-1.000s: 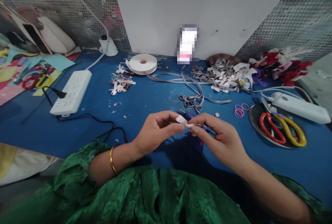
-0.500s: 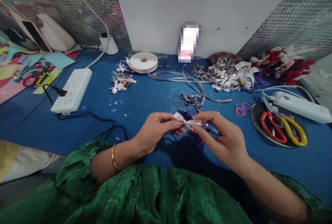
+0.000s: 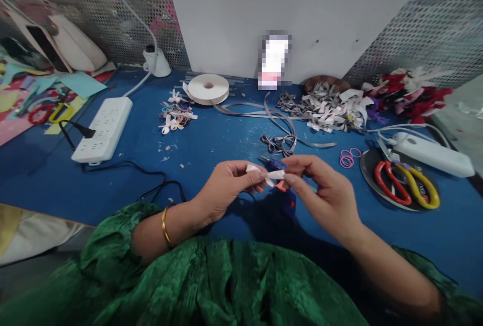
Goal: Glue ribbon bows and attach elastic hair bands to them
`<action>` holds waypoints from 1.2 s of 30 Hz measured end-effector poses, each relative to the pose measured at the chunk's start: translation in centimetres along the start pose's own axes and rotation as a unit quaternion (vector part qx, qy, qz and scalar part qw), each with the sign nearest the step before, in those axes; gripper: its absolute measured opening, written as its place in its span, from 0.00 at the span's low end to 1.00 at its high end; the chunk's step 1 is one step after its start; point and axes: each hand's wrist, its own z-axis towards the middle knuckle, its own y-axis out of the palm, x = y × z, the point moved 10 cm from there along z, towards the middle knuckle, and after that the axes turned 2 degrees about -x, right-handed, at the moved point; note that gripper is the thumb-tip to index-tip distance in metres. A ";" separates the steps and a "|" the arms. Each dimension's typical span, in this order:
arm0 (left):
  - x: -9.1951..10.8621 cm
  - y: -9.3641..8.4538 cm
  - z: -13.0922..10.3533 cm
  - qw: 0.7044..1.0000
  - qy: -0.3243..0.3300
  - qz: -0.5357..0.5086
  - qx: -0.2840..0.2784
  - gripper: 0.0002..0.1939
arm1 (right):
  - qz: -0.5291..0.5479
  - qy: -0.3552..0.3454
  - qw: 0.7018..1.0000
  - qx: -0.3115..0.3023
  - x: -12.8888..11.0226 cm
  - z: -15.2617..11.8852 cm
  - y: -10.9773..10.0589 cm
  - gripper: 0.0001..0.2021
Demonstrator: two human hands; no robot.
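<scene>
A small white ribbon bow (image 3: 275, 175) is held between my two hands above the blue table. My left hand (image 3: 234, 185) pinches its middle and left part between thumb and fingers. On the other side, my right hand (image 3: 320, 190) closes thumb and forefinger on the tip of its right loop. Beneath the hands lies a blue glue gun (image 3: 290, 202) with an orange trigger, partly covered by my fingers. Just beyond it is a small heap of grey ribbon bows (image 3: 278, 144).
A ribbon roll (image 3: 209, 89) and hair ties with bows (image 3: 175, 114) lie at the back left. Grey-white bows (image 3: 332, 109) are piled back right. Scissors (image 3: 392, 182) rest on a dark disc, near pink elastic bands (image 3: 346, 158). Power strips (image 3: 103, 130) and cords flank the table.
My right fingers have shifted slightly left and the bow's right loop has turned and looks narrower. My left hand keeps its pinch. The whole view has moved slightly.
</scene>
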 end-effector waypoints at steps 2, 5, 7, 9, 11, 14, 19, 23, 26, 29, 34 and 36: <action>0.1 -0.4 0.2 1.000 0.004 -0.005 0.012 0.07 | 0.008 0.028 0.999 0.037 0.6 -0.2 -1.6 0.08; 0.6 -1.2 0.4 0.999 0.018 -0.006 0.039 0.08 | -0.012 0.064 0.996 0.063 1.4 -1.4 -3.2 0.03; 0.9 -1.8 0.5 0.998 0.025 -0.011 0.061 0.09 | -0.037 0.085 0.994 0.056 2.1 -2.9 -3.2 0.06; 1.2 -2.0 0.5 0.997 0.030 -0.012 0.070 0.10 | -0.051 0.111 0.991 0.054 3.1 -4.7 -2.6 0.07; 1.2 -1.7 0.4 0.998 0.031 0.001 0.057 0.10 | -0.044 0.134 0.988 0.061 3.9 -6.0 -1.7 0.07; 0.9 -0.3 0.1 0.999 0.019 0.050 0.005 0.11 | -0.013 0.134 0.986 0.101 3.6 -6.4 -1.0 0.08; 0.5 1.7 -0.7 0.994 0.009 0.082 -0.077 0.11 | 0.054 0.062 0.995 0.057 0.2 -4.0 0.7 0.13; 0.8 2.3 -0.9 0.990 0.005 0.099 -0.105 0.12 | 0.080 0.059 0.995 0.029 -0.4 -3.4 1.7 0.04; 1.5 2.1 -0.8 0.990 0.023 0.098 -0.095 0.12 | 0.113 0.094 0.989 0.016 0.7 -3.8 2.2 0.06; 1.9 1.7 -0.8 0.993 0.037 0.082 -0.080 0.10 | 0.148 0.127 0.981 0.016 1.6 -4.2 2.3 0.07; 1.7 2.3 -0.8 0.990 0.033 0.094 -0.104 0.13 | 0.219 0.168 0.961 -0.010 2.1 -4.4 3.4 0.09; 1.2 2.7 -0.7 0.989 0.020 0.075 -0.126 0.14 | 0.256 0.176 0.950 -0.030 2.1 -4.4 4.1 0.10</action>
